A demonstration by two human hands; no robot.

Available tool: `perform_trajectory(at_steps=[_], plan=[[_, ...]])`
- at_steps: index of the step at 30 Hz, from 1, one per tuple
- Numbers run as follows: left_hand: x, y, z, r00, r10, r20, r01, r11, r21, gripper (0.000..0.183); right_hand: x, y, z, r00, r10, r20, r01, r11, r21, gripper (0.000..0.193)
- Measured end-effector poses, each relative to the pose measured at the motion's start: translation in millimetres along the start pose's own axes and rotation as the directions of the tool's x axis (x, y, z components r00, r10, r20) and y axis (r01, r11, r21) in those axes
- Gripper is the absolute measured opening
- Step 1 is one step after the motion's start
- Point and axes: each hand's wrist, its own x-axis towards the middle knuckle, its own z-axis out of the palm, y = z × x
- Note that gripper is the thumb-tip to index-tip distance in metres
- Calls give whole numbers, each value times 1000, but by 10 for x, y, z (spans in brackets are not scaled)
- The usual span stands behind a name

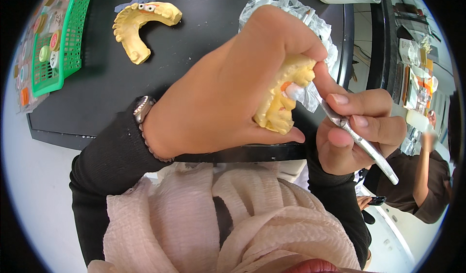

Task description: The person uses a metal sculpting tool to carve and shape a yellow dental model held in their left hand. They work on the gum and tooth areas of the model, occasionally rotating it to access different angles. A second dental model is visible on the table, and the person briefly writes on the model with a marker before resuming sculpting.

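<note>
Left hand [213, 88]: fingers bent part-way, gripping yellow dental model [275, 113], which I see raised above near edge of black table [97, 105]
Right hand [361, 133]: fingers pinched around slim metal tool [370, 151]
White tooth piece [293, 92]: seated in gripped model, beside orange patch [285, 85]; tool tip near, contact I cannot tell
Second yellow model [127, 35]: on table, apart
Handling, my judgement: brace right fingers, keep strokes short and light, turn model for access, spare neighbouring teeth

Yellow dental cast [276, 118], apparently orange-patched
</note>
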Motion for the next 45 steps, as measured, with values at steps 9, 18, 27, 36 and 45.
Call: perform_trajectory(at_steps=[9,18,27,36,45], plan=[[-10,17,49,998,46,-36,-46,999,7,72,0,-35,-2,1000,-6,25,7,998,-62,29],[-10,24,14,999,36,-18,-34,996,80,73,-6,17,-44,993,-68,96,76,993,-88,27],[-10,-17,43,997,68,-35,-64,992,105,72,-16,37,-44,991,-102,85,112,986,-123,27],[1,14,74,998,4,-65,-4,1000,5,76,-18,23,-25,993,-90,79,99,988,-116,27],[-4,19,73,998,-22,-66,20,999,-33,78,-13,27,-14,994,-83,75,91,991,-102,27]])
